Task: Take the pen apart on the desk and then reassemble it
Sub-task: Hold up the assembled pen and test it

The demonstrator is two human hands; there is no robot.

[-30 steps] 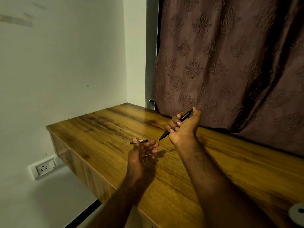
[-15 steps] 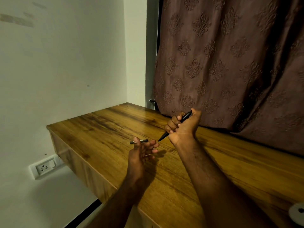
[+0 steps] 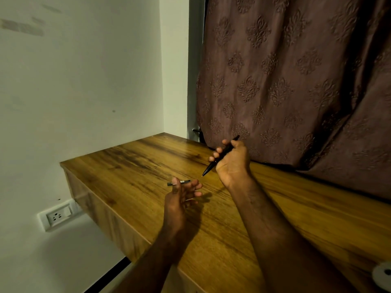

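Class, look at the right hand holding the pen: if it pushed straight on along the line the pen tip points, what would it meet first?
The pen in the right hand points down-left. Its tip would probably meet the left hand or the small dark piece it holds, or else the desk beside them; depth is unclear from this one view.

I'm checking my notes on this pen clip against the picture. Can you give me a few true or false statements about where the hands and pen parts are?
1. The right hand grips the black pen body with its tip pointing down-left. True.
2. The left hand is empty. False: it holds a small dark pen piece at its fingertips.
3. The two pen parts are joined. False: they are apart, one in each hand.
4. A patterned curtain hangs behind the wooden desk. True.
5. A wall socket sits on the desk. False: it is on the wall below it.
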